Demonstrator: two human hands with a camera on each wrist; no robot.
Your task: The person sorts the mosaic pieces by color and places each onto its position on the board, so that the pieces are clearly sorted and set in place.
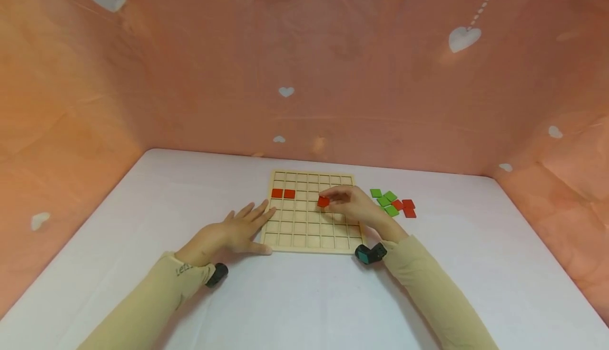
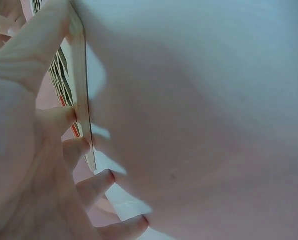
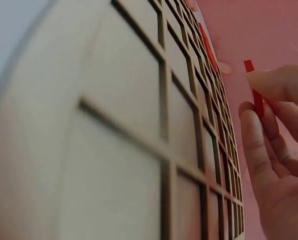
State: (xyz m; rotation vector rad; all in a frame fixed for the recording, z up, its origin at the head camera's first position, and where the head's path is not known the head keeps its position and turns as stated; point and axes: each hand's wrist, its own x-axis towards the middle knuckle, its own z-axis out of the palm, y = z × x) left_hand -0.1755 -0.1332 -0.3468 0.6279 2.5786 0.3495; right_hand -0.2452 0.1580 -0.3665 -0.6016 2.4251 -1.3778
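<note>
A light wooden grid board (image 1: 300, 228) lies on the white table, and two red square tiles (image 1: 283, 193) sit side by side in cells near its left edge. My right hand (image 1: 349, 203) is over the right half of the board, pinching another red tile (image 1: 323, 201) between thumb and fingers. In the right wrist view that held tile (image 3: 255, 90) appears edge-on, apart from the grid. My left hand (image 1: 240, 229) has its fingers spread at the board's left edge. The left wrist view shows some fingertips (image 2: 81, 145) touching the board's side, others on the table.
Right of the board lies a loose group of green tiles (image 1: 383, 201) and a few red tiles (image 1: 409, 208), some overlapping. Orange cloth walls (image 1: 314, 75) with pale hearts rise behind and beside the table (image 1: 304, 297). A dark wrist camera (image 1: 371, 254) sits by the board's front right corner.
</note>
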